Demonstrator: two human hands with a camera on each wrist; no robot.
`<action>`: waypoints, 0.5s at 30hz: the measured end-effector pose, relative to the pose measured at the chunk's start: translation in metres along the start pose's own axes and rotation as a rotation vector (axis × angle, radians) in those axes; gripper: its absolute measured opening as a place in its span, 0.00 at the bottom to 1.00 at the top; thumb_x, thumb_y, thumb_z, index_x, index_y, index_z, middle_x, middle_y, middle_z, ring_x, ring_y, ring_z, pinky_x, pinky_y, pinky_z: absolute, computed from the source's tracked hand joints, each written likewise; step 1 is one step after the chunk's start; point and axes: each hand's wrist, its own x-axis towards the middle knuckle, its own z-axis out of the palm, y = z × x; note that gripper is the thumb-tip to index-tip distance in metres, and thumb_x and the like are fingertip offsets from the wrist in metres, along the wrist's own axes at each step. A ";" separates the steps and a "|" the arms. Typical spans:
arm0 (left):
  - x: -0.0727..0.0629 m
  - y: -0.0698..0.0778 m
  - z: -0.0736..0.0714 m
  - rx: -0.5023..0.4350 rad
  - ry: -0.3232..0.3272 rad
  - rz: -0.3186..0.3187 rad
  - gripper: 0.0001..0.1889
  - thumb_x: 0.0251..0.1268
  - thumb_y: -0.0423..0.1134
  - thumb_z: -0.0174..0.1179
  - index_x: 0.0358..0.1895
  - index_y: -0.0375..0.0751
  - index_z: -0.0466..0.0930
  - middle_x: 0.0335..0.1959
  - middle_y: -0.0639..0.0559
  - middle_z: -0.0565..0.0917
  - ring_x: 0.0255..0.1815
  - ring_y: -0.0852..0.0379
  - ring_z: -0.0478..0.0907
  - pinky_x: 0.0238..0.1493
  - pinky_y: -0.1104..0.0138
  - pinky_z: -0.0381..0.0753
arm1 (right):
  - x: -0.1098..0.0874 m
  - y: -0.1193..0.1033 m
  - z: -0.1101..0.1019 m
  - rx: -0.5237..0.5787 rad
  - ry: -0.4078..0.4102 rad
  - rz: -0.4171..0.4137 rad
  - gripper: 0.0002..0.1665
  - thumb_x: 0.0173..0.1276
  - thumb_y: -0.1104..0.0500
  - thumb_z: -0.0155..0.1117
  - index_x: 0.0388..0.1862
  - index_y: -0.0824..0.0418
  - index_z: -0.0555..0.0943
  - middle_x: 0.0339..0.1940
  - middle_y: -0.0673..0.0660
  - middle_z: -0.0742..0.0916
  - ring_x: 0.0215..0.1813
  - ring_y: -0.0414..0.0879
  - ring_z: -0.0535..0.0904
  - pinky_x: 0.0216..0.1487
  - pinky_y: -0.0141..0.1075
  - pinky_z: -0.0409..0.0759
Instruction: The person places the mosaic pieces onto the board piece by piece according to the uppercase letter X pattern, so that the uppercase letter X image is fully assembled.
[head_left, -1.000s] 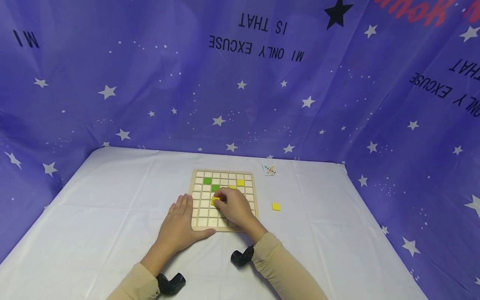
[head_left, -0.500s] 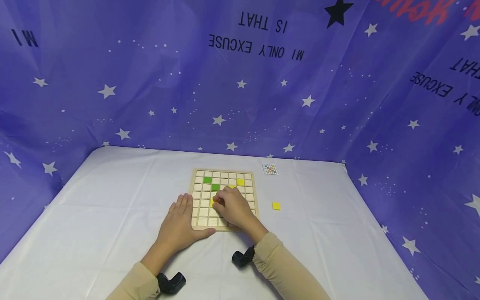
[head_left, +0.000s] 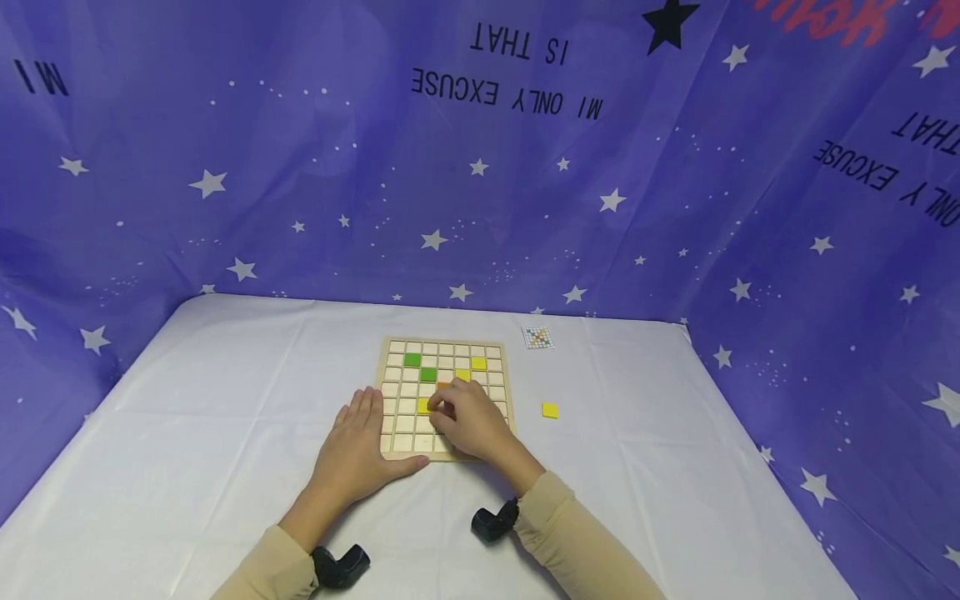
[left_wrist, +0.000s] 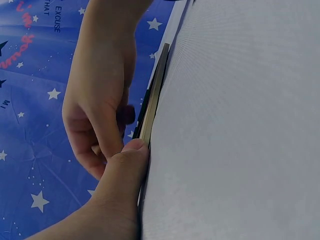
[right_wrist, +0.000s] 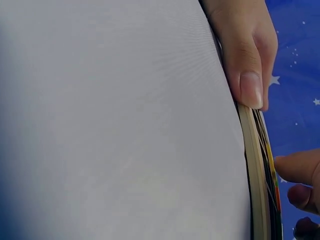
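A square wooden grid board (head_left: 393, 442) lies on the table in the head view. My left hand (head_left: 356, 450) rests along its left edge with straight fingers, the thumb on the front rim. My right hand (head_left: 472, 421) is over the board, fingers loosely bent, beside a yellow tile (head_left: 423, 406) set in a cell. In the right wrist view a fingertip (right_wrist: 287, 167) is at the board's coloured top, and nothing shows between finger and thumb. Two green tiles, one nearer (head_left: 428, 374), and two more yellow tiles, one farther (head_left: 478, 363), sit in cells. An orange tile (head_left: 444, 385) is mostly hidden.
A loose yellow tile (head_left: 550, 410) lies on the white cloth right of the board. Behind it is a small card (head_left: 538, 337) with a coloured grid pattern. A purple star-printed curtain (head_left: 360, 200) surrounds the table's far sides.
My right hand has drawn slightly right off the yellow tile, which now lies in its cell; an orange edge shows beyond the hand. My left hand stays put.
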 end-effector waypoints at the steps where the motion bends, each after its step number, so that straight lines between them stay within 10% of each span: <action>1: 0.000 0.000 0.000 -0.001 -0.002 0.000 0.70 0.43 0.80 0.61 0.73 0.20 0.54 0.75 0.27 0.59 0.78 0.33 0.55 0.77 0.43 0.57 | -0.002 0.001 -0.001 0.008 0.004 -0.002 0.07 0.69 0.49 0.66 0.43 0.45 0.85 0.31 0.41 0.78 0.36 0.38 0.69 0.33 0.27 0.70; 15: 0.000 0.001 -0.001 -0.024 -0.013 -0.020 0.70 0.42 0.80 0.61 0.74 0.21 0.52 0.76 0.28 0.57 0.79 0.33 0.53 0.79 0.44 0.54 | -0.037 0.069 -0.045 0.049 0.085 0.178 0.14 0.69 0.53 0.66 0.53 0.50 0.83 0.30 0.45 0.78 0.37 0.42 0.70 0.36 0.35 0.69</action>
